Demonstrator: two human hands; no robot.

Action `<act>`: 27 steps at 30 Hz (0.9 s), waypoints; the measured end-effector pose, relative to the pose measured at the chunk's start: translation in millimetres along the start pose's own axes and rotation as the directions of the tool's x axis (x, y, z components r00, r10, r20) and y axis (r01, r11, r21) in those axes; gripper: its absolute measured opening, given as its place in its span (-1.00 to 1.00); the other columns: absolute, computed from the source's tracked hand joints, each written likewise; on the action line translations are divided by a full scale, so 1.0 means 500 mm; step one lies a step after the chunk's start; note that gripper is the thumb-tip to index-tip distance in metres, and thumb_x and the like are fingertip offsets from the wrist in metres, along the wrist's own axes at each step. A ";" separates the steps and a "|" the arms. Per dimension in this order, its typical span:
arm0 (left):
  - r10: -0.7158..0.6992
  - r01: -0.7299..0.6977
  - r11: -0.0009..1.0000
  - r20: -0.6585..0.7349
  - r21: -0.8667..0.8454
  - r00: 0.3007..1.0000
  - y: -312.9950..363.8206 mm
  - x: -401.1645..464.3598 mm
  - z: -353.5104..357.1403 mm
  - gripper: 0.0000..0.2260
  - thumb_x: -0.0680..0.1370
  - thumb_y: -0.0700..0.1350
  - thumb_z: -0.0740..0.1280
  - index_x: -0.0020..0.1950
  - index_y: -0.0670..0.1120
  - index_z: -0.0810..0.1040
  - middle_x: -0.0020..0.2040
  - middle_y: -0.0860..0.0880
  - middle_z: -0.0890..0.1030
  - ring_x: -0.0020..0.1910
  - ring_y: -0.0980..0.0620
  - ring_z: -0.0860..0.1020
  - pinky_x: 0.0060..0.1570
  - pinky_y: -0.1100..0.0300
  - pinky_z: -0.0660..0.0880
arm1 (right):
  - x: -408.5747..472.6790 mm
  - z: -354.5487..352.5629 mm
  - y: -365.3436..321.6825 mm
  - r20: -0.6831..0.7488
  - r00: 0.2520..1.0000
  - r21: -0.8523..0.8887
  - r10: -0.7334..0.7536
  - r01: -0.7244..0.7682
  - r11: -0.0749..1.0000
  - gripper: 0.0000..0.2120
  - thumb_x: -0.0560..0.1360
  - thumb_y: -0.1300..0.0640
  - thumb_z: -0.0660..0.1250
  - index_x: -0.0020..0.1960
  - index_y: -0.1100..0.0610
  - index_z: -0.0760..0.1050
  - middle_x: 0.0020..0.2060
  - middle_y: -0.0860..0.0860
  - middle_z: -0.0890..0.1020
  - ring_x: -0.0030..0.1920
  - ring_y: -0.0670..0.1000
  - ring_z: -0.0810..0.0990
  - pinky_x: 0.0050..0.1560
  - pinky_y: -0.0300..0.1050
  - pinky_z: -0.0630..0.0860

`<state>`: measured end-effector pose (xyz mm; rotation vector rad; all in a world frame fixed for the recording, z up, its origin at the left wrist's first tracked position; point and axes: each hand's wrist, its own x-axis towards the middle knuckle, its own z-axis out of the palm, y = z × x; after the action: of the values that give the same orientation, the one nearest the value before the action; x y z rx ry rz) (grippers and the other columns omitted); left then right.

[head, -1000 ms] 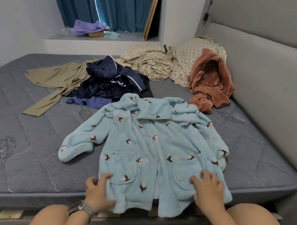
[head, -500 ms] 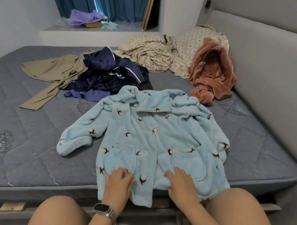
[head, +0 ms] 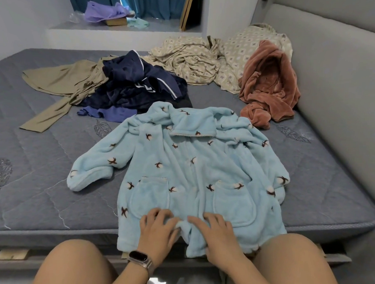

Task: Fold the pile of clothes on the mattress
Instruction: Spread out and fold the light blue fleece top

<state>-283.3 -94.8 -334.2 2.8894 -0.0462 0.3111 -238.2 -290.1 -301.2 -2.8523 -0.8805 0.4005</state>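
A light blue fleece jacket [head: 187,169] with small flower prints lies spread front-up on the grey mattress [head: 41,178], its hem hanging over the near edge. My left hand [head: 157,228], a watch on its wrist, and my right hand [head: 217,233] rest side by side on the lower middle of the jacket, pinching the fleece together at the front opening. Behind it lie a heap of dark navy clothes [head: 135,86], an olive garment [head: 62,85] and a rust-brown fleece garment [head: 270,85].
A patterned beige sheet and pillow [head: 207,56] lie at the back. A padded grey headboard [head: 339,88] runs along the right side. A window ledge [head: 114,27] with purple cloth is behind the mattress. My bare knees are at the near edge.
Both hands have slid inward along the jacket's hem, from its outer corners to the front opening, where they now meet.
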 end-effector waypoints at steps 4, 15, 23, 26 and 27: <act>-0.027 0.010 0.994 -0.160 -0.105 0.987 0.006 0.017 -0.008 -0.78 0.50 0.11 0.17 -0.13 0.12 0.60 -0.11 0.16 0.55 -0.01 0.10 0.37 -0.09 0.14 0.22 | 0.008 -0.001 0.015 -0.194 0.979 0.288 0.067 -0.009 0.958 -0.65 0.54 0.14 0.17 0.29 -0.10 0.32 0.14 -0.14 0.47 0.13 -0.08 0.36 0.00 -0.25 0.31; -0.002 0.098 0.905 0.227 -0.415 0.974 0.044 0.035 0.008 -0.51 0.54 0.34 -0.04 0.24 0.21 0.54 0.22 0.33 0.46 0.27 0.33 0.33 0.24 0.23 0.16 | 0.005 -0.071 -0.013 -0.453 0.670 0.871 0.588 0.191 0.453 -0.77 0.64 0.30 0.10 0.01 -0.03 0.37 -0.08 -0.09 0.52 -0.04 -0.25 0.50 -0.01 -0.45 0.39; -0.470 0.398 -0.326 0.513 -0.857 0.719 0.058 0.079 -0.059 -0.70 0.61 0.05 0.21 0.13 -0.12 0.60 0.07 -0.08 0.66 0.11 -0.08 0.60 0.17 0.00 0.49 | 0.018 -0.112 0.005 -0.283 0.618 0.935 0.733 0.349 0.067 -0.77 0.59 0.34 0.15 -0.08 0.08 0.49 -0.13 -0.05 0.55 -0.08 -0.16 0.51 -0.03 -0.39 0.41; -0.400 0.278 -0.471 0.484 -0.837 0.779 0.064 0.091 -0.101 -0.69 0.64 0.05 0.16 0.24 -0.06 0.56 0.13 -0.05 0.65 0.14 -0.03 0.61 0.20 0.01 0.47 | 0.024 -0.125 0.031 -0.141 0.635 0.933 0.759 0.342 -0.112 -0.76 0.58 0.32 0.15 -0.11 0.09 0.53 -0.15 -0.02 0.59 -0.05 -0.09 0.53 -0.01 -0.28 0.43; -0.410 0.286 -0.415 0.458 -0.864 0.789 0.073 0.091 -0.107 -0.72 0.64 0.02 0.15 0.21 -0.06 0.57 0.09 -0.03 0.67 0.09 0.02 0.62 0.14 0.07 0.49 | 0.025 -0.131 0.038 -0.166 0.655 0.943 0.737 0.325 -0.076 -0.76 0.57 0.33 0.15 -0.12 0.10 0.53 -0.17 -0.03 0.59 -0.08 -0.11 0.53 -0.04 -0.32 0.44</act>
<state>-252.0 -117.9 -265.4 0.9264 0.4863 0.0979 -199.2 -301.7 -245.0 -1.2756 0.2677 -0.1261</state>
